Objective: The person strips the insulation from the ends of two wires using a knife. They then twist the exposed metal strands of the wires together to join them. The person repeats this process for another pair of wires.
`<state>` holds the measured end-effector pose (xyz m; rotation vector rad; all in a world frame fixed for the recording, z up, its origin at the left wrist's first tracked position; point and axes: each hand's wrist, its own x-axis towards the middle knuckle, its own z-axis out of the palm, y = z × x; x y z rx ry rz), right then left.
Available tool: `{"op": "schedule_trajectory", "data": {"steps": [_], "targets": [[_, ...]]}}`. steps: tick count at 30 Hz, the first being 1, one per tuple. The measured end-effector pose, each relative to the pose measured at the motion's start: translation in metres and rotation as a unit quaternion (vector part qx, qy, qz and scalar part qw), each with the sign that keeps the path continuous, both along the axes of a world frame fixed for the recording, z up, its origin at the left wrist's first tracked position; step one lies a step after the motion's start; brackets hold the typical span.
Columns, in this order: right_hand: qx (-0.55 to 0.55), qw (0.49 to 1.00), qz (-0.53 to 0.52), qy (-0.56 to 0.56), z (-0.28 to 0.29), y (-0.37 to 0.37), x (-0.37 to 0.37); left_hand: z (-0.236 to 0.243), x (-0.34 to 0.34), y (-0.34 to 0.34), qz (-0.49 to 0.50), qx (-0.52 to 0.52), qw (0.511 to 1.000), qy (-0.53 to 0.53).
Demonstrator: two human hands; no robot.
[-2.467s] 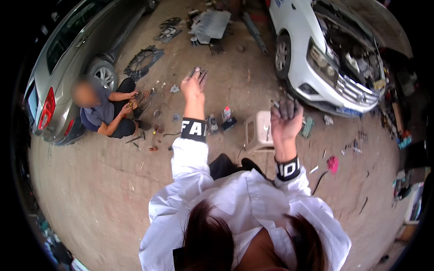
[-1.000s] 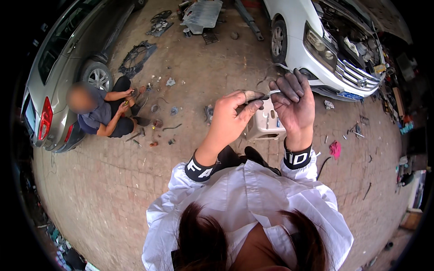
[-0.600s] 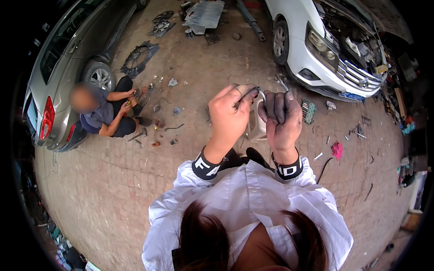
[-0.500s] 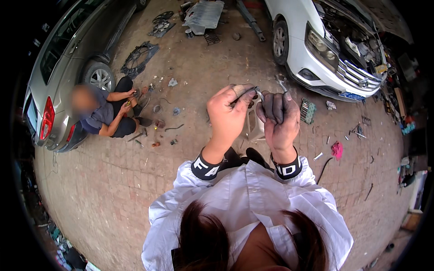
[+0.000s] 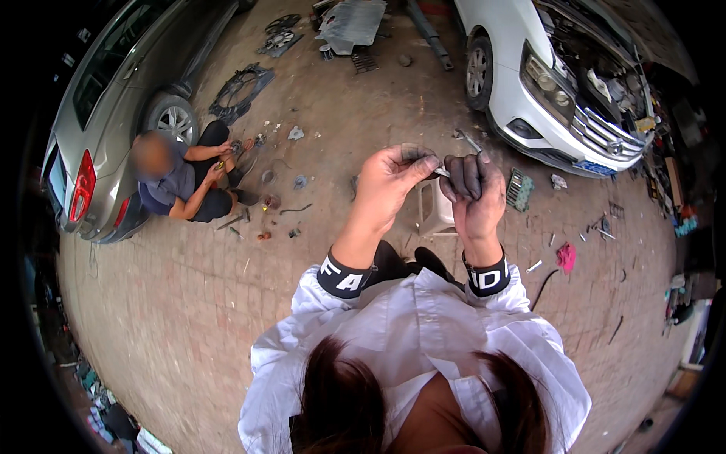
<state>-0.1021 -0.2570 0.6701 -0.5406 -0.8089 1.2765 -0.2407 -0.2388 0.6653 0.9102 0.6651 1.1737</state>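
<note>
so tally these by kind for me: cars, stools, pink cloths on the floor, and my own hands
Cars: 2 (grey car, white car)
Stools: 1 (beige stool)
Pink cloths: 1 (pink cloth)
Hands: 2 (left hand, right hand)
Total: 6

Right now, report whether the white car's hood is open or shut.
Open: the hood stands raised, leaving the engine bay beneath it exposed.
</note>
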Motion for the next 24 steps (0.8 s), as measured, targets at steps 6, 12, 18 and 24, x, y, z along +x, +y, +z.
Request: {"op": "schedule_trajectory", "data": {"steps": [6,12,18,24], "targets": [[0.093,0.993,0.000,-0.066,-0.007,0.000,-0.007,-0.028,0.006,0.009,0.010,-0.057,0.992,-0.110],[0.097,0.989,-0.006,-0.108,-0.016,-0.006,-0.015,-0.039,0.006,0.040,0.105,-0.065,0.976,-0.178],[0.020,0.999,-0.047,-0.018,-0.024,-0.004,-0.027,-0.043,0.006,0.056,0.129,-0.130,0.966,-0.184],[-0.065,0.993,-0.091,0.023,-0.031,0.004,-0.032,-0.059,0.024,0.076,0.185,-0.157,0.954,-0.178]]}}
